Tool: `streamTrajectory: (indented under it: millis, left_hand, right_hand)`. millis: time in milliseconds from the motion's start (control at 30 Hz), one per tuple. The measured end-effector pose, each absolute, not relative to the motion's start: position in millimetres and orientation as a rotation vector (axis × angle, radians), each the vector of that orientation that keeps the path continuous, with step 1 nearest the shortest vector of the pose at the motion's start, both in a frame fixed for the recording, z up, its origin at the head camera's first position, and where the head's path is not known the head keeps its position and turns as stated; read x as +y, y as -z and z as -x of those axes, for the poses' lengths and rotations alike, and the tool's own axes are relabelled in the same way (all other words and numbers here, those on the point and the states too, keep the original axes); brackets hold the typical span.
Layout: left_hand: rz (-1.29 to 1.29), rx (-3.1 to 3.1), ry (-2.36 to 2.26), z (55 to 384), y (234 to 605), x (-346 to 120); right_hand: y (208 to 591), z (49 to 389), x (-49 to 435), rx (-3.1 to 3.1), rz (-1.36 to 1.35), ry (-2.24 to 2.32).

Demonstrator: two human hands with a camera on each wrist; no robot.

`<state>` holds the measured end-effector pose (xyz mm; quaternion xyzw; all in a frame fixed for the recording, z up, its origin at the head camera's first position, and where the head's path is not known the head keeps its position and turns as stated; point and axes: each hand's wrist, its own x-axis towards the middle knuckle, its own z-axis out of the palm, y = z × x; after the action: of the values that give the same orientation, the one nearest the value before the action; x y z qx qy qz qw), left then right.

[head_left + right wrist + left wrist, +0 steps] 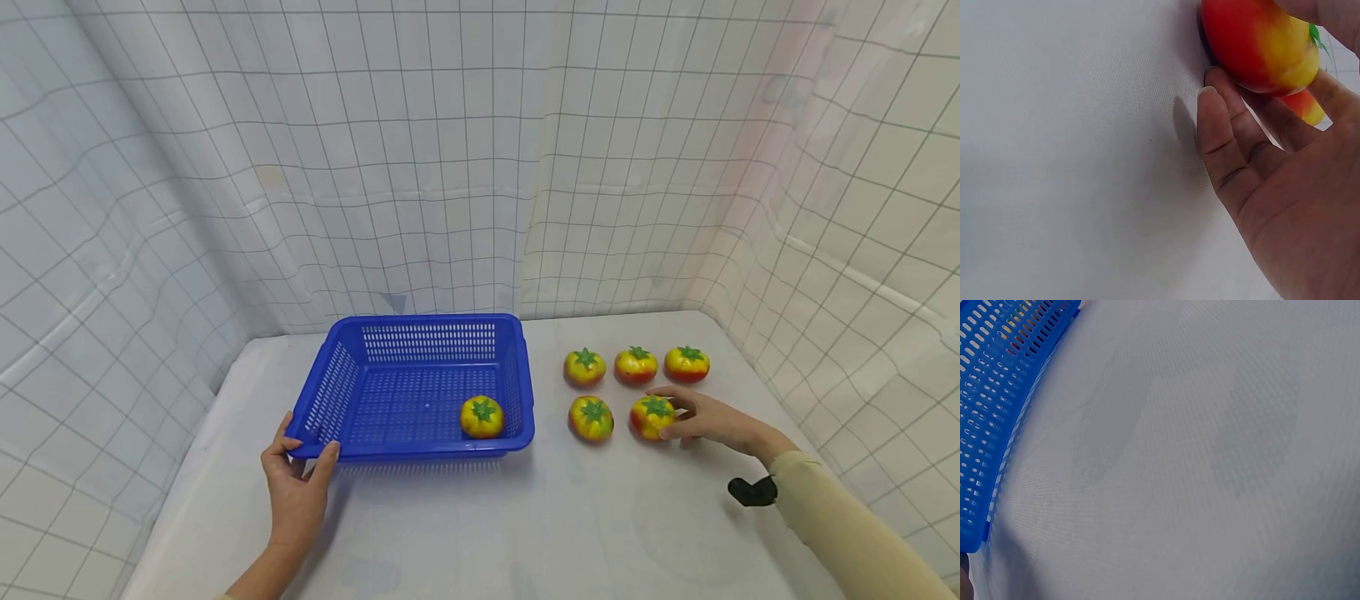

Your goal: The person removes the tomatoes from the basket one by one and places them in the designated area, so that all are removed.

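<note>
A blue plastic basket point(420, 454) with slotted walls stands left of centre. One yellow-red tomato point(482, 417) with a green star-shaped top lies in its front right corner. My left hand point(295, 492) grips the basket's near left corner, thumb at the front rim and fingers at the left side. In the left wrist view the basket's wall point(991, 412) fills the upper left. To the right, my right hand point(708, 419) holds another tomato point(651, 418) between thumb and fingers. The right wrist view shows this tomato's red and yellow side point(1260, 47) with fingers curled around it.
Close to the held tomato lies another tomato point(591, 418) on its left. Behind them is a row of three: a left one point(584, 367), a middle one point(636, 366) and a right one point(686, 364). Gridded white curtains point(465, 167) surround the white-covered table point(525, 525).
</note>
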<state>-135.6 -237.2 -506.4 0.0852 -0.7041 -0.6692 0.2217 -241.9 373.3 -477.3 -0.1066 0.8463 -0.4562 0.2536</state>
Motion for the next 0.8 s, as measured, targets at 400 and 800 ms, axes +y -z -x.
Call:
streamTrajectory:
  millis: [400, 800]
  left_hand:
    - [-0.238, -1.936, 1.866, 136.3, 506.8, -237.4]
    - [-0.231, -1.933, 1.875, 135.8, 505.6, -237.5]
  right_hand:
    - [475.6, 238.3, 376.7, 2.31, 0.297, 1.232]
    - [471.0, 233.6, 378.9, 2.313, 0.31, 1.219]
